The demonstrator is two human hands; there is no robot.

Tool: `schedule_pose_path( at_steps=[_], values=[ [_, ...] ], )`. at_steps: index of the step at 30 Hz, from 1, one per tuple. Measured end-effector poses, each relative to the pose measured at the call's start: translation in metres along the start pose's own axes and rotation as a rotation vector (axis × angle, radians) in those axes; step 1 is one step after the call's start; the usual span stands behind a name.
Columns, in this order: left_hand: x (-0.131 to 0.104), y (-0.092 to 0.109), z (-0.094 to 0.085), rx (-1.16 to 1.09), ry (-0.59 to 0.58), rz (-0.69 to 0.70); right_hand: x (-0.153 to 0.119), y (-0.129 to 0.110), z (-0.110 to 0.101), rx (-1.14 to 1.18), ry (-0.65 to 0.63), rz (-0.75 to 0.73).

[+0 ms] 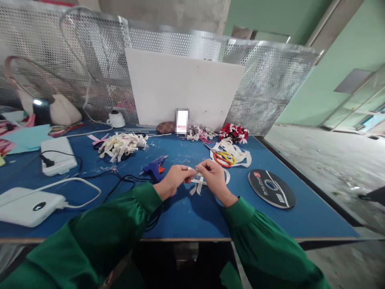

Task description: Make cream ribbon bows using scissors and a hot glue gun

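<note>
Both hands meet above the middle of the blue table. My left hand [177, 179] pinches one side of a white ribbon piece [197, 187], and my right hand [212, 178] pinches it from the other side, the fingertips almost touching. Two short ribbon tails hang below the fingers. More white ribbon [237, 152] lies looped behind my right hand, with scissors [222, 157] with orange and yellow handles resting on it. Just left of my left hand lies a blue glue gun [155, 168]. What exactly is between the fingertips is too small to tell.
A pile of cream ribbon bows [122, 146] is at the back left, red bows [234, 132] at the back right. A black ribbon reel [271, 188] lies right. White power bank [31, 206], power strip [58, 155] and cables occupy the left. A lit phone [182, 121] stands behind.
</note>
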State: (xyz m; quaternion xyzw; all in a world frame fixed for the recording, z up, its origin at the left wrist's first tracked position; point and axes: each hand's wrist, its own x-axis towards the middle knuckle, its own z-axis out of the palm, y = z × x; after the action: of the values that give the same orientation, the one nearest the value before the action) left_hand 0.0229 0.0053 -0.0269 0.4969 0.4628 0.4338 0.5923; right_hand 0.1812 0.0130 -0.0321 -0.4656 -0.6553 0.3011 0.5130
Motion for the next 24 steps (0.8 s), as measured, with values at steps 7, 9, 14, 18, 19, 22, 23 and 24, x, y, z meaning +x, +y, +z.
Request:
schedule_pose_path(
  at_steps=[7, 9, 14, 18, 19, 22, 23, 24],
  values=[
    [-0.005, 0.004, 0.003, 0.083, -0.008, 0.084, -0.006, -0.002, 0.006, -0.055, 0.055, 0.006],
    [-0.004, 0.004, 0.001, 0.121, 0.020, 0.127, -0.009, -0.007, 0.006, -0.122, 0.043, -0.089],
    [-0.001, 0.013, -0.009, 0.174, 0.065, 0.210, 0.003, -0.021, 0.006, -0.157, -0.042, -0.223],
    [0.001, 0.026, -0.017, 0.116, 0.034, 0.218, 0.031, -0.026, 0.017, 0.055, -0.072, 0.000],
    [0.001, 0.028, -0.019, 0.085, 0.028, 0.214, 0.036, -0.026, 0.020, 0.089, -0.108, 0.030],
    [0.002, 0.031, -0.022, 0.042, 0.038, 0.190, 0.041, -0.026, 0.025, 0.186, -0.182, 0.105],
    [0.003, 0.030, -0.022, 0.044, 0.045, 0.175, 0.040, -0.025, 0.024, 0.215, -0.185, 0.117],
    [0.003, 0.030, -0.021, 0.044, 0.049, 0.157, 0.039, -0.024, 0.023, 0.240, -0.177, 0.121]
  ],
)
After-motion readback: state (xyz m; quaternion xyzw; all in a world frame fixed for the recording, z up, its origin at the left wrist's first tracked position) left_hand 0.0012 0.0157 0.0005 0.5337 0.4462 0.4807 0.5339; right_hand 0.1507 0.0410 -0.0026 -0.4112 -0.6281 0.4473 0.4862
